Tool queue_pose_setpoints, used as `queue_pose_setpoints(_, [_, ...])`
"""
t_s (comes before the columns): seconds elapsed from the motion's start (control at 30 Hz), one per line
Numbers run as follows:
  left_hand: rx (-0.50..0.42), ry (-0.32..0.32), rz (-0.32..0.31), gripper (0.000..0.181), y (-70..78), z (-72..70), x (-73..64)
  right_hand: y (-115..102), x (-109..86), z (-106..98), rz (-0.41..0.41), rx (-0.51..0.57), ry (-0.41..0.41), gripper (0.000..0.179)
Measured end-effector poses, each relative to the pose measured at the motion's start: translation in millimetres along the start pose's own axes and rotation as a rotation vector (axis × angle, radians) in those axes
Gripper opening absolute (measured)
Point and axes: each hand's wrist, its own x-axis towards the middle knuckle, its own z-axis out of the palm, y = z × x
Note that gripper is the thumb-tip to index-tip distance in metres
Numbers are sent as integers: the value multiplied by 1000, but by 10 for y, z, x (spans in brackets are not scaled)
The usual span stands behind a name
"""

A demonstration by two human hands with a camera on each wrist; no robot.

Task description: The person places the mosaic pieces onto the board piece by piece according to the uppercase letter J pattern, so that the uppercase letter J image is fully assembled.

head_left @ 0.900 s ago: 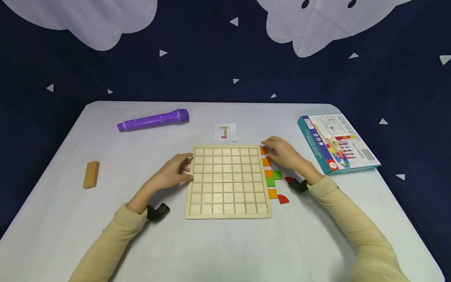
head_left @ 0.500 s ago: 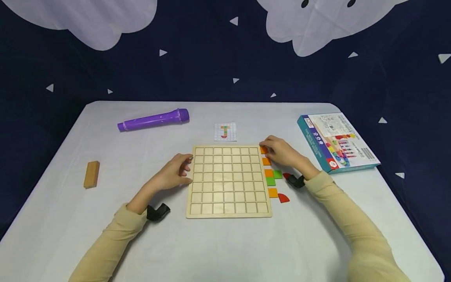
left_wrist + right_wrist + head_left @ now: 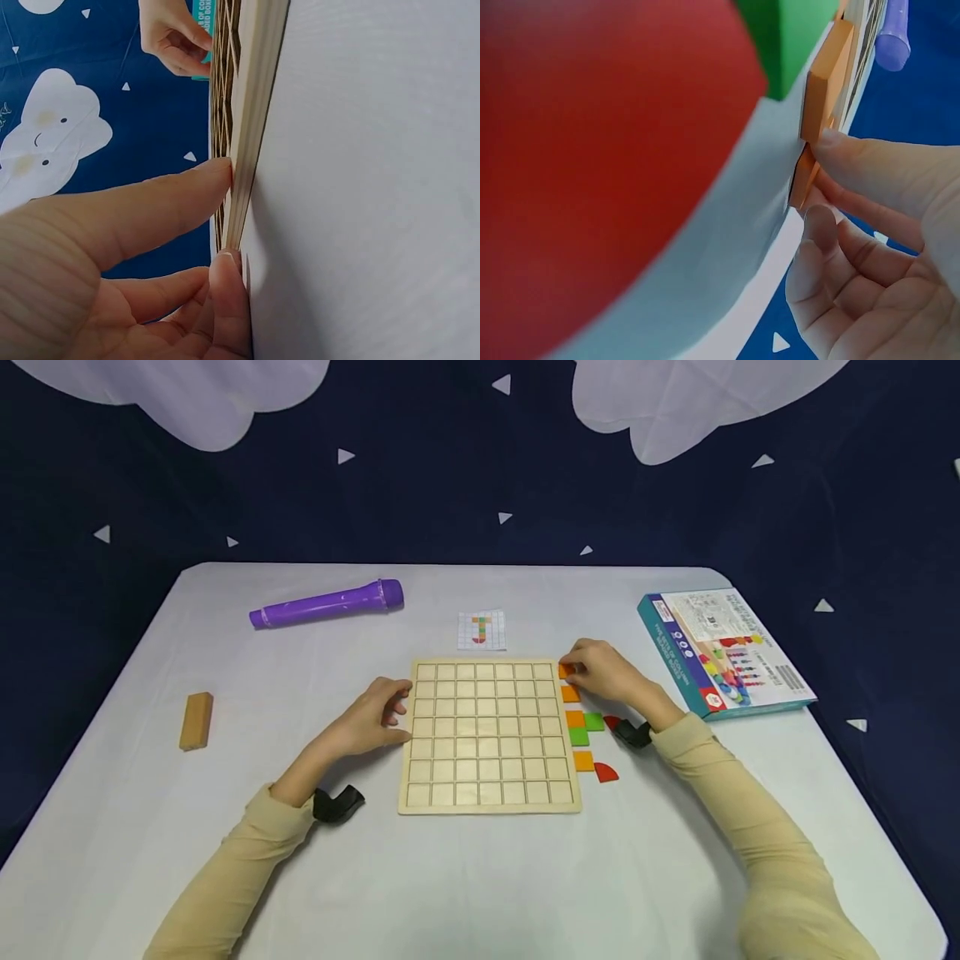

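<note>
My left hand (image 3: 372,718) rests at the left edge of a wooden grid board (image 3: 487,808), thumb and forefinger spread along its rim. In the left wrist view, the thumb (image 3: 180,191) touches the board's edge. My right hand (image 3: 603,672) is beside the board's far right corner, where its thumb and forefinger pinch the farthest orange square tile (image 3: 565,671). The right wrist view shows that tile (image 3: 802,176) partly hidden by the thumb (image 3: 870,161). Nearer along the right edge lie more orange squares (image 3: 571,694), green squares (image 3: 593,722) and red quarter-circle tiles (image 3: 606,773).
Beyond the board lies a small card (image 3: 482,630) with a coloured J-shaped pattern. A purple stick-shaped object (image 3: 326,606) is at the back left, a wooden block (image 3: 197,721) at the left. A flat toy box (image 3: 727,652) lies at the right. Black wrist cameras hang under both wrists.
My right thumb and forefinger have closed in on the farthest orange tile. The left hand stays at the board's edge. The head view has tilted slightly, lifting the table in it.
</note>
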Motion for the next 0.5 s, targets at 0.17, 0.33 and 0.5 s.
queue_pose_setpoints(0.17, [15, -9, -9, 72, 7, -20, 16, 13, -27, -34, 25, -22, 5, 28])
queue_pose_setpoints(0.33, [28, -28, -28, 73, 25, -24, 4, 1, -63, -63, 22, -22, 30, 28])
queue_pose_setpoints(0.5, [41, -29, -27, 73, 47, -14, 6, -72, -77, -77, -19, -16, 62, 27])
